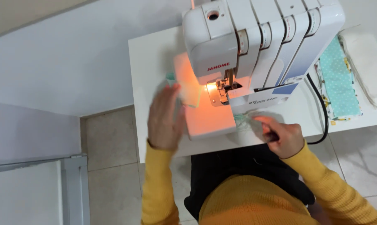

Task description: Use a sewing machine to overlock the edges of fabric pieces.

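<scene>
A white overlock sewing machine (255, 37) stands on a white table (151, 54), its lamp lighting the needle plate (215, 93) orange. My left hand (165, 116) lies flat, fingers together, on a small pale fabric piece (187, 93) left of the presser foot. My right hand (280, 135) sits at the machine's front right, fingers pinched on a bit of light green fabric and thread (245, 121), with a small dark tool in its grip. Both arms wear yellow sleeves.
A stack of mint dotted fabric pieces (338, 79) and white fabric (365, 62) lies at the table's right. A black power cable (322, 112) loops off the front edge. Tiled floor lies below, with a grey metal frame (74, 183) at lower left.
</scene>
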